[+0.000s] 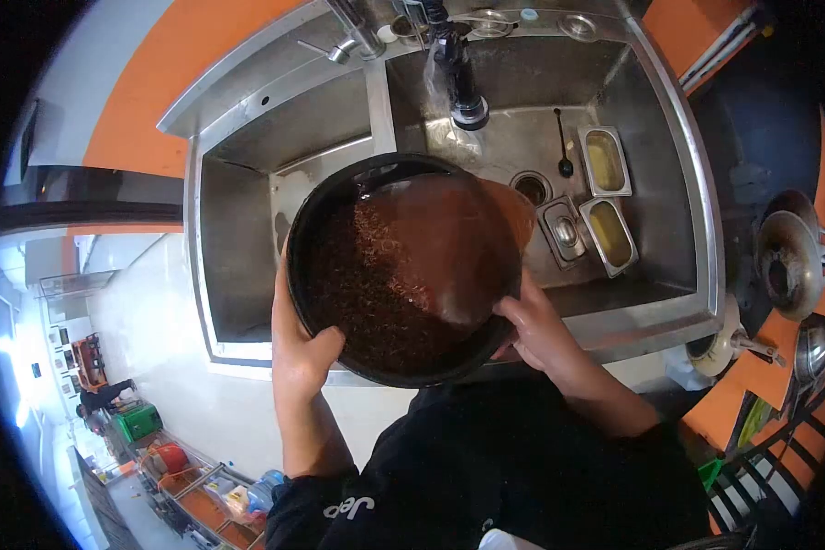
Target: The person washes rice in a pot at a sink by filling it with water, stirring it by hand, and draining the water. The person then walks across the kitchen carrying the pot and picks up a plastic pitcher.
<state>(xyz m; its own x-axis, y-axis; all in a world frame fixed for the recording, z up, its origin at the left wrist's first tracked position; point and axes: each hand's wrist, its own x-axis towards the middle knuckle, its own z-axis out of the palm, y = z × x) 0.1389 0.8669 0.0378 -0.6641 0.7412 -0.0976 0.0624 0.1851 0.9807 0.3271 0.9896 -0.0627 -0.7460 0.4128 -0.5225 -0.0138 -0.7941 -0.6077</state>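
Left hand point(307, 367) and right hand point(538, 325) grip the dark bowl point(412, 376), thumbs at its rim, other fingers mostly hidden; it hangs above the near side of the sink point(559, 73); apparent step: handling wet contents point(367, 293); next move calls for steadiness.

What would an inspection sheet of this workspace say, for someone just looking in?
Surface: steel sink with two basins.
Job's things: a round black bowl holding reddish-brown liquid and many small dark bits; what the bits are cannot be told.
Clutter: two metal trays and a dark spoon in the right basin.
Grippers: bare hands; the left hand and right hand grip opposite sides of the bowl.
Cables: nothing seen.
Surroundings: black spray head over the right basin, pan at far right, green crate at left.
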